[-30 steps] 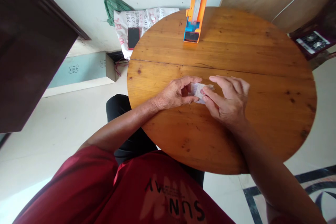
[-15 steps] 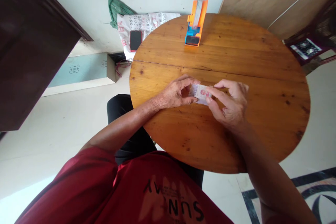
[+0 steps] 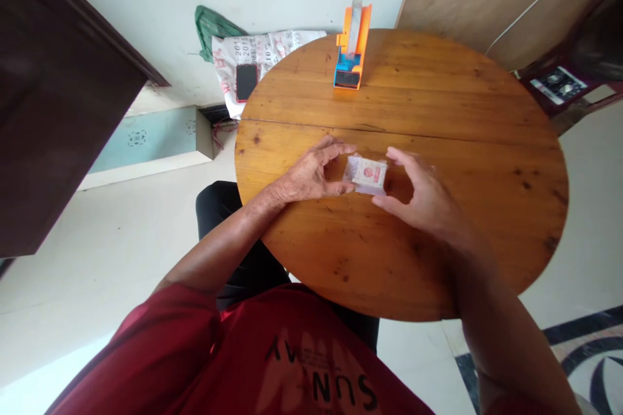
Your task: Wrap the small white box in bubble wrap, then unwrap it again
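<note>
A small pale box [image 3: 370, 174] with a red printed mark on its top is low over the round wooden table, its left part whitish-lilac. My left hand [image 3: 316, 170] grips its left end, thumb on the near side and fingers on the far side. Around the right end, my right hand [image 3: 423, 191] is spread, thumb near the close corner and forefinger near the far corner. Its outline is slightly blurred, and I cannot tell whether those fingertips touch the box.
On the far part of the round table [image 3: 462, 97] stands an orange and blue tape dispenser [image 3: 351, 52] with a roll of clear tape. Beyond the left edge, a phone [image 3: 246, 83] rests on a printed white sack [image 3: 224, 71] beside a green bag [image 3: 217, 29].
My right hand has loosened from the box's top and right end, and its thumb and fingers have spread apart. More of the box shows. My left hand keeps its grip.
</note>
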`<state>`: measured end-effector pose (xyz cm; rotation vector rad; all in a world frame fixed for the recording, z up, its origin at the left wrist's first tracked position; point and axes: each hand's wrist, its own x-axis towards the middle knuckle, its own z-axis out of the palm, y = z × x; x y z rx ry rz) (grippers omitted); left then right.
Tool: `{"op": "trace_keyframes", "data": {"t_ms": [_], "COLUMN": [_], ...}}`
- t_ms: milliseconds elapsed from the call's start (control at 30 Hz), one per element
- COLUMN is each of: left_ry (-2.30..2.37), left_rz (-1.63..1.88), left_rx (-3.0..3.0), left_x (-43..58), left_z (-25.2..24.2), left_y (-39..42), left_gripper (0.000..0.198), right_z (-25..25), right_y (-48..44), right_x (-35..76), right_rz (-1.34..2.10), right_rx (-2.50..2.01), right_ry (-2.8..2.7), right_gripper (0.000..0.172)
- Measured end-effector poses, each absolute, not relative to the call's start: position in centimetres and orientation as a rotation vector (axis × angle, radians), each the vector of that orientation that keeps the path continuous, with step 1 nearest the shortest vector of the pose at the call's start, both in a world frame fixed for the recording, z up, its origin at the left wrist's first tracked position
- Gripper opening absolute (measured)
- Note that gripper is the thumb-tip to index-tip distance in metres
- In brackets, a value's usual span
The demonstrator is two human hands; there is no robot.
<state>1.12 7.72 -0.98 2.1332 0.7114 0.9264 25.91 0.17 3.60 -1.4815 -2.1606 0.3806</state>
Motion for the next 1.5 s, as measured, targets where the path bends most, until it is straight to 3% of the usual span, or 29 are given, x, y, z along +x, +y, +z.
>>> {"op": "trace_keyframes", "data": {"t_ms": [67, 300, 567, 867, 1167, 1500], "left_ry": [0.729, 0.628, 0.721, 0.87, 0.795, 0.794], "left_rz": [0.876, 0.993, 0.912, 0.855, 0.727, 0.849], "left_rx": [2.194, 2.27, 2.23, 2.252, 2.444, 2.421], "left_x": [1.0, 1.7, 1.5, 1.1, 1.6, 1.8], "left_z": [-1.1, -1.5, -1.2, -0.8, -1.3, -1.1], "left_y": [7.8, 8.2, 7.9, 7.6, 8.1, 7.6], "left_gripper": [0.071, 0.053, 0.063, 0.046, 0.041, 0.041], "right_z": [2.8, 1.3, 1.5, 1.3, -0.2, 1.3], "right_y": [0.3, 0.7, 0.5, 0.1, 1.1, 0.8], "right_x": [25.8, 24.8, 25.7, 26.8, 26.2, 25.7], "right_rz": [0.437, 0.262, 0.388, 0.315, 0.385, 0.349], "right_rx": [-1.526, -1.466, -1.573, -1.529, -1.432, -1.429], "right_ry": [-2.202, -2.065, -2.124, -2.111, -2.061, -2.024], "right_gripper": [0.084, 0.059, 0.078, 0.054, 0.036, 0.032]}}
